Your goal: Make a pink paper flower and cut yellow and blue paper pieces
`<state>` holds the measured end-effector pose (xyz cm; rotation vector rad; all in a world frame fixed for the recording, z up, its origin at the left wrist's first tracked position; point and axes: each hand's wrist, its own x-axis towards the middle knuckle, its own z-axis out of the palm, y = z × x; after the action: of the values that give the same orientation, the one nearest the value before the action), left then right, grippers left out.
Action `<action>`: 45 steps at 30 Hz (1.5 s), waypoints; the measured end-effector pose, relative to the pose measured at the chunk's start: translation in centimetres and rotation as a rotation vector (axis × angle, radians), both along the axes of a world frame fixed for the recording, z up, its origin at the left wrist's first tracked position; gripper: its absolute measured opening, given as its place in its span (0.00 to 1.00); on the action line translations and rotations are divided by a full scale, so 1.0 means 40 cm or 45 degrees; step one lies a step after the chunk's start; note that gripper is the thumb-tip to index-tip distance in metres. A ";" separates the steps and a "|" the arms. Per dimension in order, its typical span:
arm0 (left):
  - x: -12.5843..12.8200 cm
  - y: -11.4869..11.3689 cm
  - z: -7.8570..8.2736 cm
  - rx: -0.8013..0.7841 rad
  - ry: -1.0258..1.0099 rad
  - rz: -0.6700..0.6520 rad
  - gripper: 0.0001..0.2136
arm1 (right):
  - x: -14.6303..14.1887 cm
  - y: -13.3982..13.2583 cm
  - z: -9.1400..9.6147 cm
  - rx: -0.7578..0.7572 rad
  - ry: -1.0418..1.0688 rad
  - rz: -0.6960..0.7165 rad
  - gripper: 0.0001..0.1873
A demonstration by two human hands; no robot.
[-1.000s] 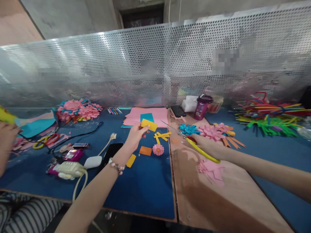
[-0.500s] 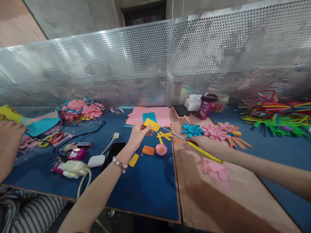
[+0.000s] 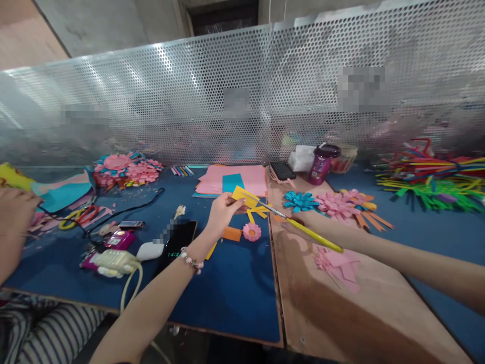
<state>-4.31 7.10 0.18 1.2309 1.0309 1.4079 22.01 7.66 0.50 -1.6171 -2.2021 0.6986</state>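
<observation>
Between the fingers of my left hand point(image 3: 223, 215) is a piece of yellow paper point(image 3: 239, 194), held up above the blue table. My right hand point(image 3: 303, 222) grips yellow-handled scissors point(image 3: 316, 236), whose blades point left and overlap the paper's right part. Just below lie yellow paper strips point(image 3: 258, 212), a pink paper flower point(image 3: 251, 232) and an orange paper piece point(image 3: 232, 233). Another yellow piece point(image 3: 211, 251) is partly hidden by my left wrist. Beyond my hands rests a stack of pink paper sheets point(image 3: 252, 179) with a blue rectangle point(image 3: 232, 183) on top.
Blue point(image 3: 300, 201) and pink paper flowers point(image 3: 335, 206) lie near my right forearm. A purple cup point(image 3: 322, 164) stands behind. Left are a black phone point(image 3: 178, 242), a power strip with a plug point(image 3: 117, 263) and another person's hand point(image 3: 17, 207). A perforated metal panel point(image 3: 170, 111) borders the back.
My left hand and the yellow paper have shifted slightly right, so the scissor blades now overlap the paper further in. The black phone's screen has lit up.
</observation>
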 end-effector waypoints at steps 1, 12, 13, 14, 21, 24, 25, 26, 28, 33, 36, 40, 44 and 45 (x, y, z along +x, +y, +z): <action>0.001 -0.001 0.001 -0.002 -0.002 -0.002 0.13 | -0.001 -0.001 0.000 0.006 -0.002 0.000 0.17; 0.004 -0.007 0.005 -0.007 -0.027 0.044 0.12 | -0.005 0.001 -0.002 0.059 0.003 0.022 0.18; 0.004 -0.007 0.004 -0.006 -0.028 0.046 0.12 | -0.005 0.001 -0.001 0.060 0.002 0.014 0.17; 0.004 -0.007 0.004 -0.006 -0.031 0.047 0.12 | -0.005 0.000 0.000 0.061 0.000 0.006 0.17; 0.007 -0.009 0.001 0.003 -0.043 0.041 0.12 | -0.007 -0.012 0.006 0.010 -0.034 0.002 0.18; 0.007 -0.010 0.002 0.006 -0.043 0.034 0.12 | -0.009 -0.015 0.006 -0.001 -0.045 0.005 0.19; 0.007 -0.011 0.003 0.007 -0.043 0.031 0.12 | -0.009 -0.016 0.006 -0.003 -0.046 0.007 0.19; 0.007 -0.011 0.003 0.008 -0.042 0.028 0.12 | -0.009 -0.015 0.006 -0.006 -0.046 0.009 0.19; 0.006 -0.011 0.004 0.008 -0.040 0.023 0.12 | -0.009 -0.013 0.005 -0.014 -0.047 0.015 0.19; 0.003 -0.010 0.004 0.006 -0.031 0.013 0.13 | -0.011 -0.005 0.001 -0.006 -0.043 0.020 0.19; 0.002 -0.009 0.005 0.000 -0.026 0.010 0.13 | -0.011 -0.003 -0.003 0.011 -0.047 0.021 0.19; -0.001 -0.008 0.006 -0.012 -0.023 0.013 0.12 | -0.008 -0.006 -0.010 0.045 -0.068 0.042 0.19; -0.004 -0.007 0.007 -0.022 -0.018 0.013 0.12 | -0.005 -0.006 -0.011 0.088 -0.102 0.096 0.16; -0.004 -0.005 0.006 -0.026 -0.016 0.014 0.12 | -0.005 -0.006 -0.009 0.099 -0.111 0.114 0.15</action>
<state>-4.49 6.89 0.43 1.2016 1.0423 1.4086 21.82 7.43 0.12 -1.5468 -2.3450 0.5684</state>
